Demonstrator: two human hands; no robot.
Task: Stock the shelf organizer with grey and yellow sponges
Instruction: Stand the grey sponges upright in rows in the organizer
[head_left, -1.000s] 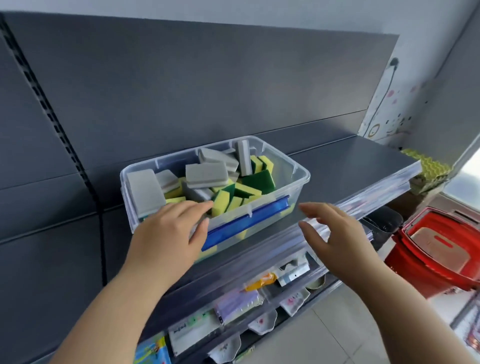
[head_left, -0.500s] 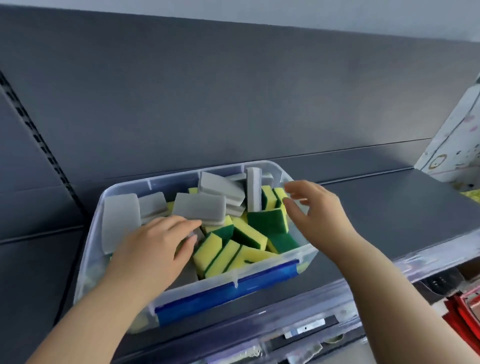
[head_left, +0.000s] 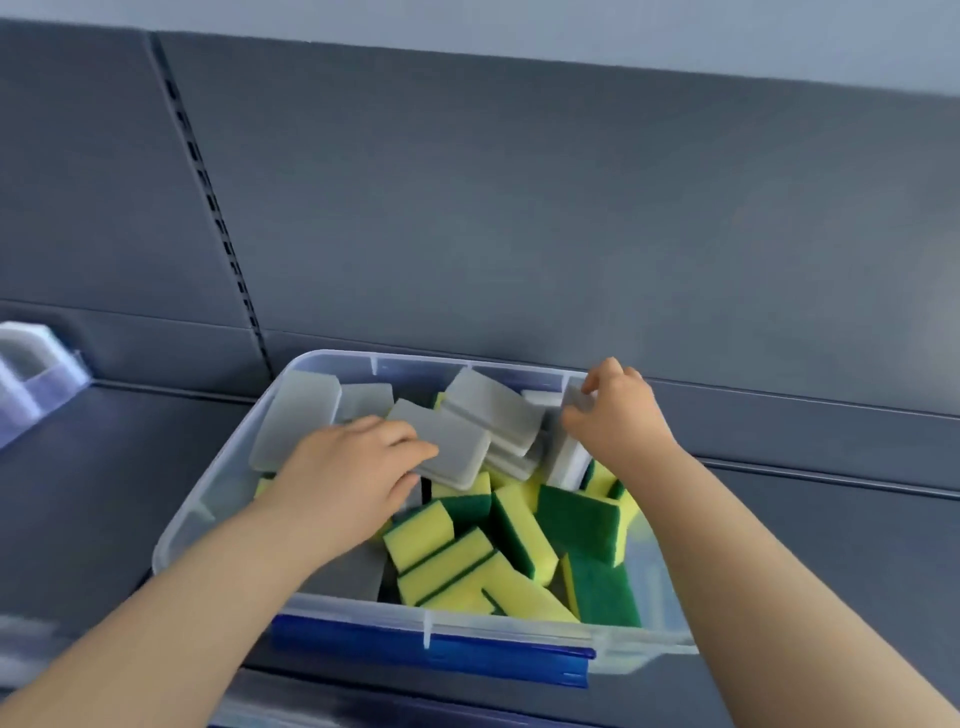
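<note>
Both our hands in clear bin (head_left: 363, 613), centre-low frame. Right hand (head_left: 615, 415) fingers pinch upright grey sponge (head_left: 569, 462), likely to lift it; left hand (head_left: 343, 478) covers flat grey sponge (head_left: 452, 452), grip unclear. Yellow sponges (head_left: 441, 561) at bin front.

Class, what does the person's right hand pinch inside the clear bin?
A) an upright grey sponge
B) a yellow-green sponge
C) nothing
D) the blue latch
A: the right hand pinches the top of the upright grey sponge at the back right of the clear bin.
</note>
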